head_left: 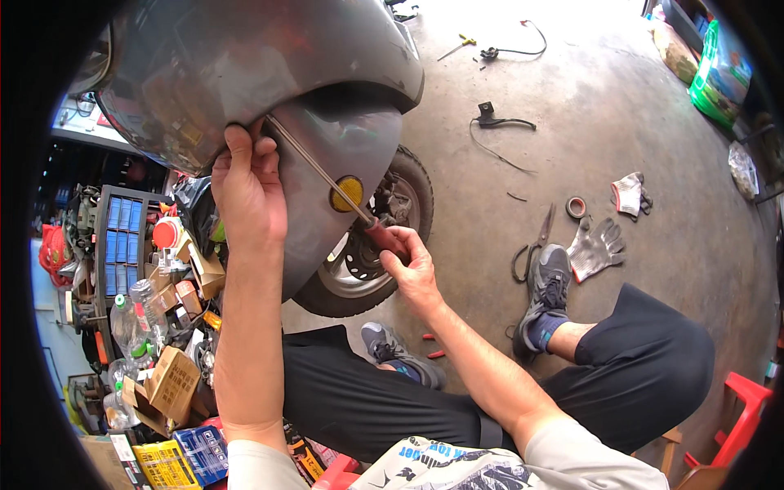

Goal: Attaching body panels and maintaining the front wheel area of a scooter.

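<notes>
A grey scooter's front body panel [212, 65] fills the upper left, with an inner fender panel [327, 147] and a round amber reflector [346, 194] below it. My right hand [411, 265] is closed round the red handle of a screwdriver [318, 170]. Its long metal shaft slants up and left past the reflector, and the tip ends at the seam under the upper panel. Beside that tip, my left hand [249, 184] has thumb and fingers pinched at the panel's lower edge. A small reddish bit shows by the fingertips, too hidden to name.
The front wheel [351, 302] stands under the fender. On the concrete floor lie a brake lever [502, 121], scissors [535, 242], a tape roll [576, 207] and work gloves [596, 247]. Cluttered boxes [174, 384] and bottles crowd the left. A red stool [743, 420] stands lower right.
</notes>
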{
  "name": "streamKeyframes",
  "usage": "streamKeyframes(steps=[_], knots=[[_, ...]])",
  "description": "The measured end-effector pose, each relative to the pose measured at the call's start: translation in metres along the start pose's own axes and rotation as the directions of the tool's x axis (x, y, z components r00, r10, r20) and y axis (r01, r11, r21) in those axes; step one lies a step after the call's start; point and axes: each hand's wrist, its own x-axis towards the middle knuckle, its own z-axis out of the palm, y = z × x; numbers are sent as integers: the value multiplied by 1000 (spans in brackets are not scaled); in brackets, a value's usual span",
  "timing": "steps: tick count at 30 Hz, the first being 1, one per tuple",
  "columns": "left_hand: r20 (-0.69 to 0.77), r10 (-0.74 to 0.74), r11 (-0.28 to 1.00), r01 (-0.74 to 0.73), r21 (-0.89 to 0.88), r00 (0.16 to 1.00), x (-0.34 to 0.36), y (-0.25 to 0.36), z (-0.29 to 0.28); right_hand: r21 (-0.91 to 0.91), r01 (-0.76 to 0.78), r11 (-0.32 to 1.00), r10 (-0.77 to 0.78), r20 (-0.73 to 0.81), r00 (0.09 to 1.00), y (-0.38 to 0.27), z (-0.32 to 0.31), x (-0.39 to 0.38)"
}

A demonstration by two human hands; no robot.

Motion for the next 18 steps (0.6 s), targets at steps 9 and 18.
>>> streamKeyframes(steps=[9,18], knots=[[-39,16,999,-15,29,999,1,-2,-2,328,-324,887,286,160,945,-6,-9,2],[10,1,1000,-1,-3,1000,-1,2,-1,3,-16,1000,16,-12,1000,-2,4,0]])
